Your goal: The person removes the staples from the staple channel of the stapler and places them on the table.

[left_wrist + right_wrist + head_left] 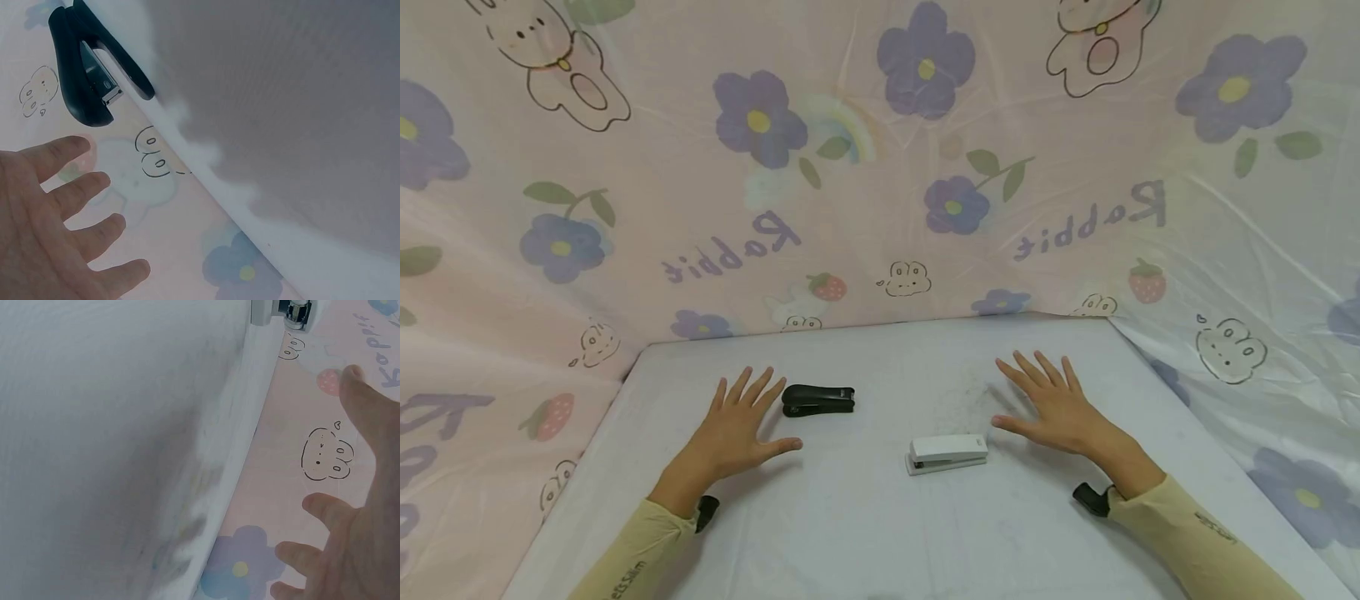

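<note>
Both hands over the desk, as I view them remotely: the left hand and the right hand each have their fingers spread apart, holding nothing. The black stapler lies just beside the left fingertips; the white stapler lies near the right thumb. I judge that a careless inward sweep could knock either stapler askew, and that squeezing one off-centre could make it twist and slip
</note>
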`<state>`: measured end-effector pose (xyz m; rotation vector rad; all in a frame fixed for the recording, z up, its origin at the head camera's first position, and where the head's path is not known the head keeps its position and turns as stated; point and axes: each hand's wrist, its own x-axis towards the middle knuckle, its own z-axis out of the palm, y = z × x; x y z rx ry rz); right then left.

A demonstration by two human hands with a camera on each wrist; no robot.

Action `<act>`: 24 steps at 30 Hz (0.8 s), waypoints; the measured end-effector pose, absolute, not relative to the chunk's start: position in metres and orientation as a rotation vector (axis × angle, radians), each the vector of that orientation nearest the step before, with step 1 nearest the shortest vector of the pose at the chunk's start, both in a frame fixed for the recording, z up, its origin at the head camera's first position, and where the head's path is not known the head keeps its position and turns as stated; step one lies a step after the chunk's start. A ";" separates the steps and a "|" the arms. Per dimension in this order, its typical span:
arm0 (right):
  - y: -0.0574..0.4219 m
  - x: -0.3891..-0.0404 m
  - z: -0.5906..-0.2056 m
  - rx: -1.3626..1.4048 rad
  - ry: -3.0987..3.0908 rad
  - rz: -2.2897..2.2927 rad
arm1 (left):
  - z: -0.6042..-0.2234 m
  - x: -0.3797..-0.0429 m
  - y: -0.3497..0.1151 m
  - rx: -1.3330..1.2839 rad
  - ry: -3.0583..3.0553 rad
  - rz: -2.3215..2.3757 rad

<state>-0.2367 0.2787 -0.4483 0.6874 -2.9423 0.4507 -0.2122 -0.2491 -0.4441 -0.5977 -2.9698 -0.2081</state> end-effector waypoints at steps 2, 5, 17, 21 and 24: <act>0.278 -0.237 -0.449 0.689 -2.938 0.458 | -0.444 -0.212 -0.248 -0.604 -2.959 -0.206; 0.278 -0.238 -0.450 0.690 -2.940 0.471 | -0.444 -0.211 -0.246 -0.618 -2.947 -0.214; 0.264 -0.234 -0.452 0.777 -2.931 0.522 | -0.441 -0.209 -0.217 -0.740 -2.909 -0.240; 0.257 -0.231 -0.453 0.815 -2.922 0.514 | -0.442 -0.209 -0.203 -0.817 -2.883 -0.261; 0.252 -0.229 -0.453 0.834 -2.911 0.499 | -0.443 -0.209 -0.193 -0.858 -2.858 -0.251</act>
